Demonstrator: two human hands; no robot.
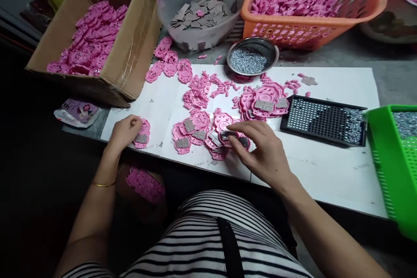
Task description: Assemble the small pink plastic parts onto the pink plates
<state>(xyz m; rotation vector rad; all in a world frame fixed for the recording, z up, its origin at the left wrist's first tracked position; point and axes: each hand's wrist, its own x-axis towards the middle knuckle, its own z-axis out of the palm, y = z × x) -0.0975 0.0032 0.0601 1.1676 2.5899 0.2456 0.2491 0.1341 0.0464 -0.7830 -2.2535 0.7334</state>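
At the table's front left, my left hand (124,132) has its fingers curled against the edge of a pink plastic part (142,127) with a grey metal plate screwed on its lower half. My right hand (265,152) reaches over a pile of similar pink parts (224,120), thumb and index finger apart around a grey plate, its other fingers partly hidden. Left of that pile lie more overlapping pink parts with plates (199,120). Behind my right hand is another stack of pink parts (265,93). Small pink pieces (197,89) lie loose behind the piles.
A cardboard box (133,52) of pink parts stands at left. Along the back are a clear bowl (208,37) of grey plates, a metal bowl (275,54) of screws and an orange basket (293,24). A black perforated tray (298,128) and green basket (381,165) hold screws at right.
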